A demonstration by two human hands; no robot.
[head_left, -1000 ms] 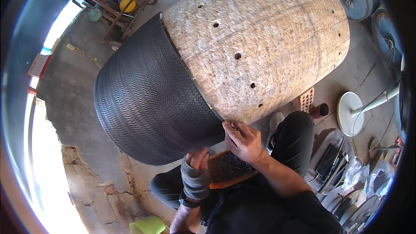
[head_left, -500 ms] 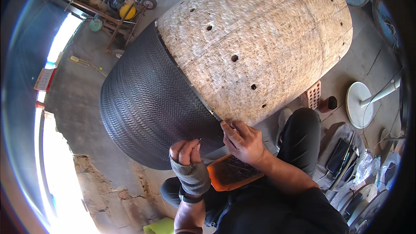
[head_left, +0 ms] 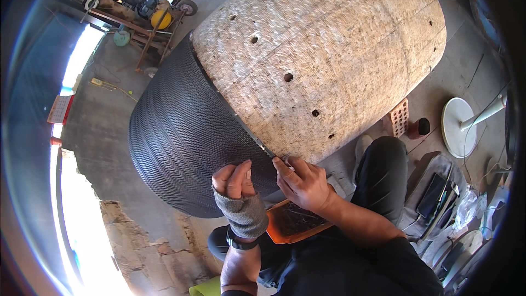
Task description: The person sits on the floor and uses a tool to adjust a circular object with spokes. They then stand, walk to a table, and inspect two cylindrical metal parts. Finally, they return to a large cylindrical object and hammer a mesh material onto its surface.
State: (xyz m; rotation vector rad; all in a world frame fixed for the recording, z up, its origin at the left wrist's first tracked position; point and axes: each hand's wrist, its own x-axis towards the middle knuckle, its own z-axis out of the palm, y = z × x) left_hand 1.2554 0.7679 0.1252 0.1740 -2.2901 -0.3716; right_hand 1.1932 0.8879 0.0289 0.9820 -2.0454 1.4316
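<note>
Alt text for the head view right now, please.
A person's bare right hand touches the edge of a black, woven-textured covering around one end of a large, tan, rough-textured, barrel-shaped form with dark holes. The left hand, in a grey knitted fingerless glove, is in front of the black covering. Below sits an orange, open tray.

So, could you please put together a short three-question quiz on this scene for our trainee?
1. Multiple choice: What covers the left hand's wrist area?
A) A yellow rubber glove
B) A grey fingerless covering
C) A white bandage

2. True or false: The right hand is at the edge where the black ridged covering meets the drum's pale, holed surface.

3. Fill in: The tray in front of the person is coloured ____.

Key: 1. B; 2. True; 3. orange
</note>
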